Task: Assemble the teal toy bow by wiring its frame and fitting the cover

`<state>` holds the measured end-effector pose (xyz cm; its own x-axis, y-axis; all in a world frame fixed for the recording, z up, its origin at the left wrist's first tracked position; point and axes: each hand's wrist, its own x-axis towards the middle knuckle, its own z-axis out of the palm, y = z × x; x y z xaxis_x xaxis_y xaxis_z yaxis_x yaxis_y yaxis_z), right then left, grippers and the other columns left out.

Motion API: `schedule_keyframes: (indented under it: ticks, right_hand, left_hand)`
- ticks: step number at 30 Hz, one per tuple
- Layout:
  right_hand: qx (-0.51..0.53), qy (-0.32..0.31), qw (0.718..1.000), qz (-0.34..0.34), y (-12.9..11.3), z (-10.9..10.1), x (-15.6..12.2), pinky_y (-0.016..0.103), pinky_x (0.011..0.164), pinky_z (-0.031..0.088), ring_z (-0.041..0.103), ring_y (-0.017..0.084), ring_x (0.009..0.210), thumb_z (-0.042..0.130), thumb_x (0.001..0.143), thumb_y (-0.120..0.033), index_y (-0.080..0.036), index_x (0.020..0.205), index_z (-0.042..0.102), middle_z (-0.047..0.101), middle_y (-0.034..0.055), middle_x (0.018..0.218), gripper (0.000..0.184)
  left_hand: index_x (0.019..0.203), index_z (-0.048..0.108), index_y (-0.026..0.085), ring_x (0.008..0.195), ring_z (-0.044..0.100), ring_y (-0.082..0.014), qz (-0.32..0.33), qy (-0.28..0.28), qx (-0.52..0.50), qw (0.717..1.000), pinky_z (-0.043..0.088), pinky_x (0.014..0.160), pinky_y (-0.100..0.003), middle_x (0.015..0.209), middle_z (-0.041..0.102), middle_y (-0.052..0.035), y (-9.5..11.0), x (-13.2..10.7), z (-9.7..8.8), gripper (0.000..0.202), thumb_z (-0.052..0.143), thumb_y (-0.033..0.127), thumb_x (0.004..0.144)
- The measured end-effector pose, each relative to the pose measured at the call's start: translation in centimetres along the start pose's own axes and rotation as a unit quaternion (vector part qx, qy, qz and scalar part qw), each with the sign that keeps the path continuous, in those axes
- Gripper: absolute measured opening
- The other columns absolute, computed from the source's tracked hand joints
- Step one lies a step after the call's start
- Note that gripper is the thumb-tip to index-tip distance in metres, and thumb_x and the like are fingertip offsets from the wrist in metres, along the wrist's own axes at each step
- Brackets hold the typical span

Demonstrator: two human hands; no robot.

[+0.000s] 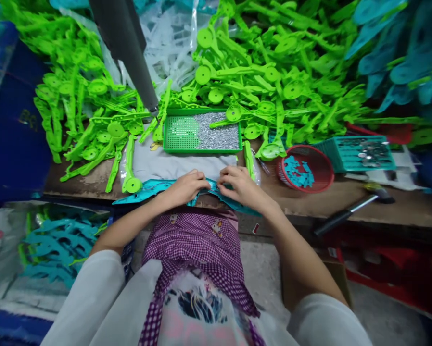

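Observation:
My left hand [185, 187] and my right hand [239, 185] rest side by side at the near edge of the wooden bench [367, 204]. Both have their fingers curled down onto a long teal plastic part [147, 189] that lies across the bench edge in front of me. The left hand presses its middle; the right hand pinches it a little further right. Just beyond the hands lies a grey cloth [172, 166], and behind that a green tray [201, 132] holding small silvery pieces.
Heaps of bright green plastic parts [273, 77] cover the back of the bench. A red basket [304, 168] with teal bits, a teal basket [356, 154] of metal pieces and a hammer [349, 211] lie right. A dark pole [129, 53] rises left. A bag of teal parts [53, 245] sits on the floor.

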<state>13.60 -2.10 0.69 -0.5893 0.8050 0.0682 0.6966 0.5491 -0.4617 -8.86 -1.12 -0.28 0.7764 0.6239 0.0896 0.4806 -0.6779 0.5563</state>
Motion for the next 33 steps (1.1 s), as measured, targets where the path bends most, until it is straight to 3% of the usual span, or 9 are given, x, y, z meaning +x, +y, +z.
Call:
schedule_keyframes:
  ticks: [8,13,18,20,22,25,30,33]
  right_hand:
    - [-0.146,-0.029,0.986,-0.069,-0.7,-0.5,0.6,0.049,0.103,0.028,0.056,0.021,0.089,0.047,0.091,-0.022,-0.020,0.082,0.067,0.063,0.0061,0.091,0.023]
    - [-0.155,-0.034,0.984,-0.081,-0.9,-0.5,1.2,0.050,0.106,0.024,0.054,0.021,0.090,0.047,0.089,-0.020,-0.021,0.081,0.067,0.064,0.0049,0.091,0.022]
    - [-0.073,-0.021,0.997,0.003,-0.7,-0.2,0.9,0.050,0.103,0.026,0.057,0.021,0.094,0.050,0.089,-0.022,-0.019,0.083,0.065,0.062,0.0058,0.097,0.017]
    - [-0.022,-0.005,0.998,0.062,-0.5,0.1,0.7,0.048,0.098,0.031,0.057,0.023,0.102,0.052,0.088,-0.024,-0.020,0.094,0.064,0.060,0.0075,0.104,0.014]
    - [0.022,0.010,0.993,0.115,-0.2,0.2,0.7,0.045,0.093,0.035,0.055,0.025,0.108,0.055,0.087,-0.027,-0.020,0.109,0.060,0.059,0.0089,0.111,0.024]
    - [0.056,0.018,0.989,0.138,0.1,-0.3,0.5,0.043,0.091,0.036,0.055,0.026,0.112,0.056,0.088,-0.031,-0.022,0.114,0.059,0.060,0.0085,0.114,0.027]
    - [0.039,0.128,0.984,0.117,-0.7,-2.1,-3.0,0.039,0.094,0.035,0.061,0.020,0.107,0.050,0.094,-0.031,-0.022,0.101,0.066,0.068,0.0056,0.108,0.020]
    - [-0.009,0.218,0.960,0.175,-1.5,-1.7,-6.7,0.039,0.092,0.037,0.066,0.019,0.096,0.052,0.093,-0.034,-0.023,0.095,0.069,0.073,0.0043,0.098,0.020]
  left_hand:
    - [0.099,0.068,0.020,0.089,0.051,-0.0189,0.008,0.014,-0.004,1.000,0.045,0.082,-0.030,0.092,0.060,-0.0061,-0.1,-0.3,0.0,0.029,0.040,0.014,0.095]
    - [0.098,0.067,0.020,0.088,0.051,-0.0190,0.005,0.018,-0.009,1.000,0.046,0.080,-0.030,0.091,0.059,-0.0055,-0.1,-0.2,0.0,0.028,0.040,0.015,0.095]
    - [0.100,0.067,0.019,0.087,0.050,-0.0188,0.011,0.023,-0.008,1.000,0.045,0.079,-0.030,0.091,0.059,-0.0058,-0.2,-0.2,0.0,0.027,0.040,0.016,0.096]
    - [0.104,0.066,0.018,0.087,0.049,-0.0188,0.009,0.025,0.002,1.000,0.044,0.079,-0.030,0.091,0.058,-0.0064,-0.2,-0.1,0.1,0.028,0.040,0.016,0.096]
    - [0.109,0.066,0.018,0.086,0.048,-0.0185,0.010,0.028,0.008,1.000,0.044,0.079,-0.029,0.091,0.057,-0.0064,-0.3,-0.1,0.1,0.030,0.040,0.015,0.096]
    - [0.110,0.068,0.020,0.086,0.048,-0.0181,0.025,0.016,0.007,1.000,0.043,0.079,-0.030,0.091,0.057,-0.0058,-0.5,0.0,0.1,0.031,0.041,0.013,0.094]
    - [0.110,0.069,0.021,0.085,0.047,-0.0186,0.024,0.008,0.020,0.999,0.043,0.075,-0.030,0.091,0.057,-0.0062,-0.4,0.1,0.0,0.035,0.039,0.011,0.094]
    - [0.109,0.069,0.021,0.084,0.046,-0.0185,0.023,0.009,0.017,1.000,0.043,0.073,-0.030,0.090,0.056,-0.0063,-0.4,0.1,0.1,0.035,0.039,0.012,0.095]
